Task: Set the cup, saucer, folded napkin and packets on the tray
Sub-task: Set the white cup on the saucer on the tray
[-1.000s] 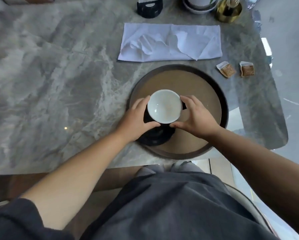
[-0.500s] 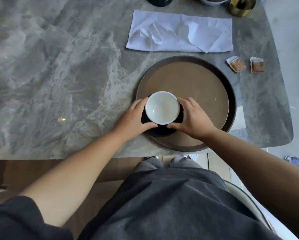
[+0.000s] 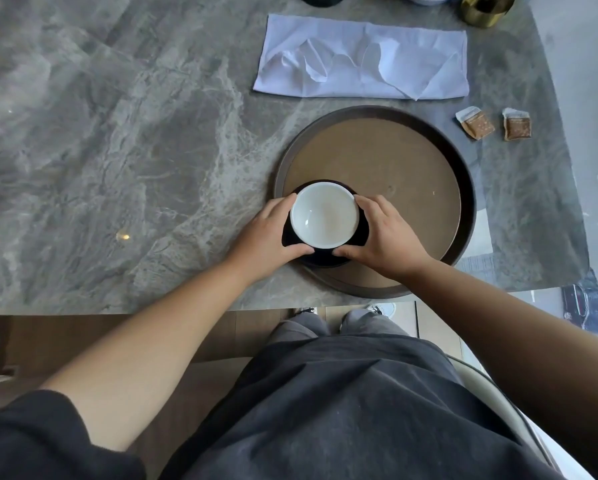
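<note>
Left hand (image 3: 268, 233) and right hand (image 3: 382, 233) clasp the black saucer (image 3: 325, 258) bearing the white cup (image 3: 324, 213), at the tray (image 3: 465, 188) near-left; saucer largely hidden. Napkin (image 3: 363, 57) and packets (image 3: 475, 123) lie off-tray on the table (image 3: 117, 150).

Dark charcoal short sleeve (image 3: 41, 441), bare forearms, dark grey top (image 3: 342, 410), grey trousers (image 3: 304, 323), light trainers (image 3: 382, 309)

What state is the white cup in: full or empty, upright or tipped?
Empty and upright. The white round cup shows a bare, dry inside, its mouth facing up, standing on the black saucer within the round brown tray.
</note>
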`<state>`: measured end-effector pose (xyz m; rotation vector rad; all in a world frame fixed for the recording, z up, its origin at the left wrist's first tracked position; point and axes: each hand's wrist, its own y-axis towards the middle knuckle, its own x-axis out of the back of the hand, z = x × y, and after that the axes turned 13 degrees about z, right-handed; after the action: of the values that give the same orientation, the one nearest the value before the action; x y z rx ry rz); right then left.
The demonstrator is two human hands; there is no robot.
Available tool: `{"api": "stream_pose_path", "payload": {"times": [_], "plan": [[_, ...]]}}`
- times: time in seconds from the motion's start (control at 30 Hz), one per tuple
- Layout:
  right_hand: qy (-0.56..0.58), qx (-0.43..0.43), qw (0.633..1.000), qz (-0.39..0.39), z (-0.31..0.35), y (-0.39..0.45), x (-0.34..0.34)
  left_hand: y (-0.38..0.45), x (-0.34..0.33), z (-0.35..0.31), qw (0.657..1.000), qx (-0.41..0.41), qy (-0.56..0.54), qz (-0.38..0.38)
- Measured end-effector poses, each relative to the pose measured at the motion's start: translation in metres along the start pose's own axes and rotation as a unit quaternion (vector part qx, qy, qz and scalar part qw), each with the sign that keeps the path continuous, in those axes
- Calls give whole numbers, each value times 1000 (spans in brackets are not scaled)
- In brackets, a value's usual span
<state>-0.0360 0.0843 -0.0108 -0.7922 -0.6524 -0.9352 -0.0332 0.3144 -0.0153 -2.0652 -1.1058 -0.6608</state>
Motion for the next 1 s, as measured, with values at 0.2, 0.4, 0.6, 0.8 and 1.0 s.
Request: {"api": "stream_pose_path", "payload": {"times": [0.2, 0.4, 0.6, 0.8, 1.0], "plan": [[1, -4, 1000, 2, -1, -1, -1, 1, -2, 3, 1000, -4, 10, 0], [0, -2, 1000, 4, -3, 0, -1, 2, -1, 5, 1000, -4, 8, 5], [5, 5, 1000, 9, -3, 0, 0, 1, 0, 6, 1000, -13, 13, 7], [18, 24, 999, -12, -7, -5, 23, 2, 20, 10, 1000, -10, -21, 17], [-11, -11, 995, -102, -29, 17, 70, 30, 62, 5, 994, -34, 67, -84]]}}
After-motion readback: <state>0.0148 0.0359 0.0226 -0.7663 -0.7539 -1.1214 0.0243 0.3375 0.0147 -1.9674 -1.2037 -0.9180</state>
